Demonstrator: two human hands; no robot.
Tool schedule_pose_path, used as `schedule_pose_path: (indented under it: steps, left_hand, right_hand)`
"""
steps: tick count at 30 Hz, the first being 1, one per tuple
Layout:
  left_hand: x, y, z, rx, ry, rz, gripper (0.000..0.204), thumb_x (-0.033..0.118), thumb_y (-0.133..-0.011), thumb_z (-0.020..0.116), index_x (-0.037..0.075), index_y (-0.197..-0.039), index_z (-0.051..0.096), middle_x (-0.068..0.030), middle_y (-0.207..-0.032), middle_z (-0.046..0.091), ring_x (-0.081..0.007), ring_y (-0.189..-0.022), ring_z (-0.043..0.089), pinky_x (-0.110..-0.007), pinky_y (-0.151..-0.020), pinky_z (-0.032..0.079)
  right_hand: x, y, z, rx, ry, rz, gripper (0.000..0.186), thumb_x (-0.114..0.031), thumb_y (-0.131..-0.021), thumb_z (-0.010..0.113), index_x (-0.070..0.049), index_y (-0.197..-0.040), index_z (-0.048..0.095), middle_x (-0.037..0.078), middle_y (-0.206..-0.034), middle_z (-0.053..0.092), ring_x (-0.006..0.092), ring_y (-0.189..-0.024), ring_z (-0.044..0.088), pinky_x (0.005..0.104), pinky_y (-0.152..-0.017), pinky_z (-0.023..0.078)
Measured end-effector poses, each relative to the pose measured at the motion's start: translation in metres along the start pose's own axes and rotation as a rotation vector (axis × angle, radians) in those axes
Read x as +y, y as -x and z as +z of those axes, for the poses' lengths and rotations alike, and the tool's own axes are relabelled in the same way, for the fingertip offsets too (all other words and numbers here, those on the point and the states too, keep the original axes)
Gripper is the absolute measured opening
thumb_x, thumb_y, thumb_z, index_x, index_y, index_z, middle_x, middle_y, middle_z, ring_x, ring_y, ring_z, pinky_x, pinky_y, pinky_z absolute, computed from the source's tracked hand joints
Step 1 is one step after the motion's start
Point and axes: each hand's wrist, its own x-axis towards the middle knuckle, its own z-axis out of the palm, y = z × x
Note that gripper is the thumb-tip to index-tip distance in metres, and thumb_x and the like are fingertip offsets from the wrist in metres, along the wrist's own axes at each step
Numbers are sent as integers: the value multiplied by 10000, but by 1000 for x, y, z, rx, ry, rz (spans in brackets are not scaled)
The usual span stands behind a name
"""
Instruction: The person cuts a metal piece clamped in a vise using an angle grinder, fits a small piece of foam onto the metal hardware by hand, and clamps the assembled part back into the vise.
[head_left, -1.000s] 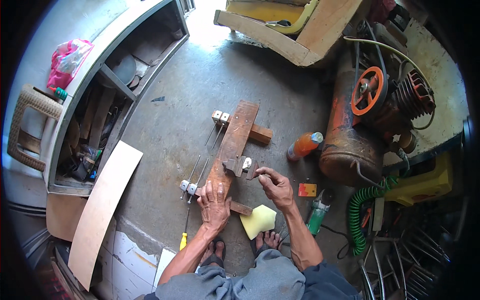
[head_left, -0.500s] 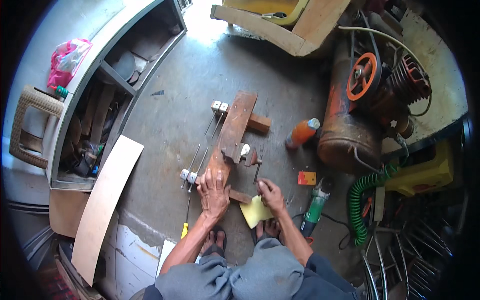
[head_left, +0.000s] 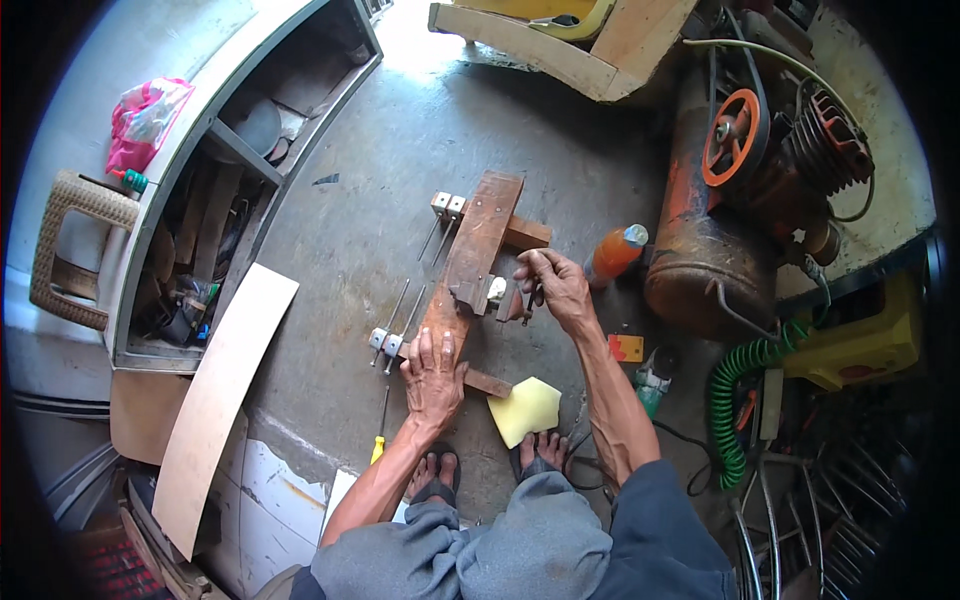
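Note:
A low wooden bench [head_left: 487, 220] lies on the floor before me, with a small vise [head_left: 512, 306] at its right side. Between the vise jaws sits a small white piece [head_left: 497, 289]. My left hand [head_left: 432, 385] rests flat on the near end of the bench, fingers open. At the vise's bar handle, my right hand [head_left: 558, 287] is closed, fingers pinching the handle's upper part. A yellow sheet [head_left: 527, 411] lies by my right foot, against the bench's near crosspiece [head_left: 488, 384]. Metal rods with pale end blocks [head_left: 386, 342] stick out along the bench's left side.
An orange bottle [head_left: 614, 254] stands right of my right hand, near a rusty air compressor [head_left: 695, 270]. A red-and-yellow box [head_left: 626, 348] and a green angle grinder [head_left: 652, 385] lie by my right forearm. A yellow-handled screwdriver [head_left: 378, 448] and a long pale board [head_left: 225, 410] lie leftward.
My right hand has moved forward from beside the yellow sheet to the upper part of the vise handle. The handle no longer hangs down toward me. My left hand stays on the bench.

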Motion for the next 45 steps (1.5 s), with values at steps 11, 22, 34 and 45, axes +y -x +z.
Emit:
schedule_pose_path:
  steps: [11, 22, 34, 45]
  left_hand:
    - [1, 1, 3, 20, -22, -12, 716, 360, -861, 724, 109, -1465, 431, -240, -1504, 369, -400, -1367, 366, -508, -964, 349]
    - [-2, -2, 4, 41, -47, -8, 711, 358, -869, 713, 119, -1474, 427, -235, -1513, 364, -396, -1375, 364, -501, -959, 359]
    - [-3, 1, 4, 33, -7, 2, 739, 309, -855, 729, 100, -1483, 400, -260, -1493, 376, -421, -1346, 382, -522, -971, 345]
    - [1, -3, 4, 53, -66, 5, 686, 357, -866, 710, 122, -1454, 445, -235, -1484, 400, -376, -1365, 387, -474, -950, 351]
  right_hand:
    - [12, 101, 30, -119, -247, 3, 266, -205, -934, 763, 15, -1078, 725, 20, -829, 647, 89, -714, 602, 229, -569, 469]
    - [88, 70, 24, -113, 556, -332, 246, -248, -984, 608, -11, -1024, 662, 174, -763, 657, 341, -729, 680, 401, -626, 533]
    - [-25, 27, 10, 20, -9, -251, 228, -234, -992, 682, -12, -1042, 704, 40, -850, 716, 98, -778, 658, 277, -694, 539]
    - [-3, 84, 38, 262, -202, 166, 326, -301, -932, 751, -20, -1059, 644, 51, -895, 668, 69, -584, 548, 227, -466, 443]
